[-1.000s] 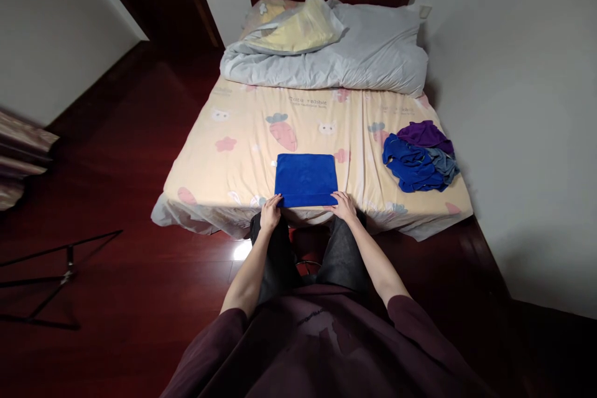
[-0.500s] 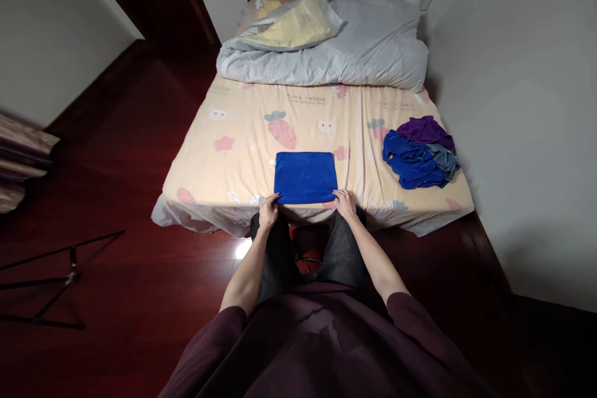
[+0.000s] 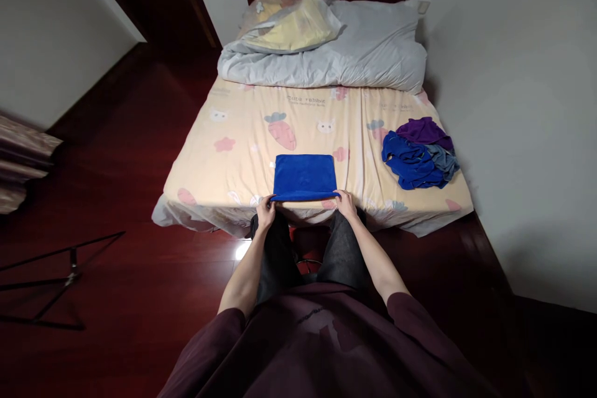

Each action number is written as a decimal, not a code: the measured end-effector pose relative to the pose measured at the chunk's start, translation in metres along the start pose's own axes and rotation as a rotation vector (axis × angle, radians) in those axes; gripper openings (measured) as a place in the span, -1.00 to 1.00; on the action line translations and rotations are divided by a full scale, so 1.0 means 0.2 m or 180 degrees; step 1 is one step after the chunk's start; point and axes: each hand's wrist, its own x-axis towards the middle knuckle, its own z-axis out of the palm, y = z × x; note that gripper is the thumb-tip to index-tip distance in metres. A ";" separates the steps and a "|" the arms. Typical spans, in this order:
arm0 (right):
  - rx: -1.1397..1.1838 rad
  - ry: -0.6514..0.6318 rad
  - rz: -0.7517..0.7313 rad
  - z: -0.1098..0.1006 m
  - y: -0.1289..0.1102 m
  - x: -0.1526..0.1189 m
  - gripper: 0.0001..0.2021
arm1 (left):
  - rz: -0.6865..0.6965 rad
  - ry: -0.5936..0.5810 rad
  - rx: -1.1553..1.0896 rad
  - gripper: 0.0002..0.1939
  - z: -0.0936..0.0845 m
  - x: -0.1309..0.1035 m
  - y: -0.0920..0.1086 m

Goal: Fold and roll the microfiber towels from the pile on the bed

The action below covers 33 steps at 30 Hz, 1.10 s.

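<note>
A blue cloth (image 3: pixel 305 175) lies flat as a rectangle near the front edge of the bed (image 3: pixel 209 168), with a small white tag at its left side. My left hand (image 3: pixel 266 211) pinches its near left corner. The near right corner is pinched in my right hand (image 3: pixel 346 204). Between the two hands the near edge is slightly raised and rolled.
Crumpled blue, purple and grey-blue cloths (image 3: pixel 417 155) lie at the bed's right side. A grey quilt (image 3: pixel 377 43) and a yellow pillow (image 3: pixel 298 28) are at the head end. Black tripod legs (image 3: pixel 69 278) stand on the floor at left.
The near edge of the blue cloth has lifted and curled a little between my hands. My left hand has shifted slightly left; my right hand has barely moved.
</note>
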 end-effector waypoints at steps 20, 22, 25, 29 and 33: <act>0.0367 0.0037 0.0466 0.05 0.07 0.04 -0.73 | -0.0276 0.0220 -0.0217 -0.59 0.02 0.02 -0.05; 0.0304 0.0015 0.0484 0.05 0.07 0.04 -0.72 | -0.0284 0.0241 -0.0189 -0.60 0.03 0.02 -0.06; 0.0216 -0.0025 0.0518 0.04 0.05 0.03 -0.72 | -0.0291 0.0284 -0.0149 -0.62 0.04 0.03 -0.06; 0.0024 -0.0061 0.0607 0.03 0.03 0.03 -0.71 | -0.0283 0.0322 -0.0100 -0.60 0.04 0.04 -0.06; -0.0117 -0.0056 0.0684 0.03 0.02 0.03 -0.73 | -0.0292 0.0358 -0.0083 -0.58 0.03 0.03 -0.06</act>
